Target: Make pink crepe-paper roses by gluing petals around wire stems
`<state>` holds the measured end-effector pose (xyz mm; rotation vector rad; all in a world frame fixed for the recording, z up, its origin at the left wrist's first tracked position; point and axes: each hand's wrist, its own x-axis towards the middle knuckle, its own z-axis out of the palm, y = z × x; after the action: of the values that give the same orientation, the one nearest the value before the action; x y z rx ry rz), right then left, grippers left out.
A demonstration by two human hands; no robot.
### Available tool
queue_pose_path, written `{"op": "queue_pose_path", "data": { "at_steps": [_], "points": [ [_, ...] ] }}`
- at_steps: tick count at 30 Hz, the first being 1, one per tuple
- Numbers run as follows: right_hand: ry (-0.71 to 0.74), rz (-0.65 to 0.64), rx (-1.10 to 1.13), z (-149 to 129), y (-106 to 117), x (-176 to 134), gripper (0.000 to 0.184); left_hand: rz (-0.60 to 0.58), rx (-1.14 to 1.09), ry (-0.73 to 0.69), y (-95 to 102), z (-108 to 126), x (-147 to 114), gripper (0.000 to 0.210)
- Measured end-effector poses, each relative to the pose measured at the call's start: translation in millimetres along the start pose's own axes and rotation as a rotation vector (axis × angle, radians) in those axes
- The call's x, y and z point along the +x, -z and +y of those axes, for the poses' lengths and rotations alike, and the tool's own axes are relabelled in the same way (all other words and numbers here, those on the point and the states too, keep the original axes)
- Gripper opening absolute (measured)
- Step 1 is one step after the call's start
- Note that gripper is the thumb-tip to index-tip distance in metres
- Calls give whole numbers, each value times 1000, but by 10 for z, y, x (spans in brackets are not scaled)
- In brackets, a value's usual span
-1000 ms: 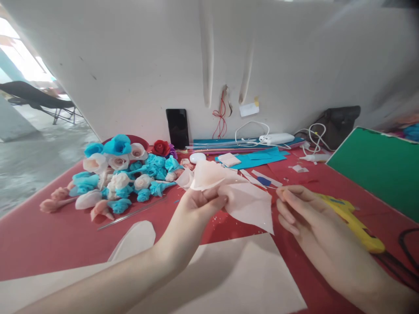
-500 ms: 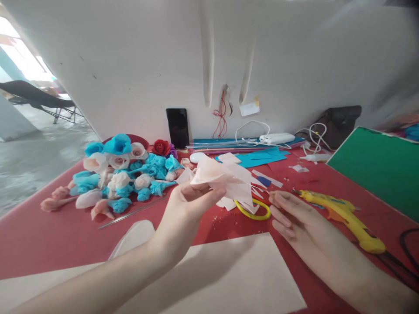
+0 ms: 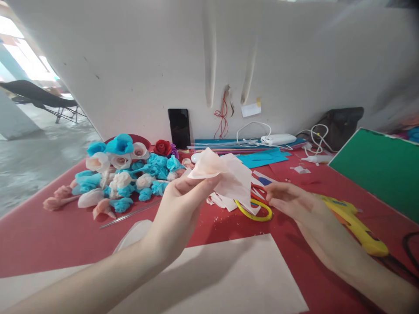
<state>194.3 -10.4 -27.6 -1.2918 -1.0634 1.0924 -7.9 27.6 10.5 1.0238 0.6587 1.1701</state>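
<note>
My left hand [image 3: 183, 205] is closed, pinching a pale pink paper flower [image 3: 209, 165] between thumb and fingers above the table. Thin petals or sheets of the same paper spread from it to the right. To the right, my right hand [image 3: 291, 203] is raised apart from the flower, its fingertips drawn together; whatever they hold, if anything, is not visible. Below and between the hands lie scissors [image 3: 255, 218] with a yellow handle loop, partly under pale paper scraps [image 3: 225, 203]. A yellow glue gun [image 3: 363, 231] lies behind my right hand, which partly covers it.
Blue, white, pink and red paper flowers [image 3: 124, 170] are heaped at the left. Large cream paper [image 3: 229, 270] lies in front. A phone [image 3: 179, 126] leans on the back wall. Blue paper [image 3: 265, 158], white cables [image 3: 253, 133] and a green board [image 3: 376, 165] stand farther back and right.
The thin white strand between the flower and my right hand no longer shows. My right hand's fingers have shifted slightly. My left hand has tilted the flower a little.
</note>
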Motion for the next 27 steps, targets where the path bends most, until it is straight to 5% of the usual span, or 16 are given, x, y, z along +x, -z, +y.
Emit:
{"op": "queue_pose_path", "data": {
  "at_steps": [8,17,20,24,27],
  "points": [
    [412,-44,-450,-171,12,-95,11,-59,-31,121,-17,-48,-64,26],
    [187,-267,-395,-223,-42,-224,7,-141,28,181,-80,-61,-139,29],
    [177,-303,-366,-212,-54,-228,5,-219,33,192,-76,-55,-155,33],
    [170,-330,-311,-207,-64,-204,14,-286,94,234,-63,-38,-159,13],
    [187,-311,-259,-189,-64,-176,14,-293,117,235,-50,-11,-147,21]
  ]
}}
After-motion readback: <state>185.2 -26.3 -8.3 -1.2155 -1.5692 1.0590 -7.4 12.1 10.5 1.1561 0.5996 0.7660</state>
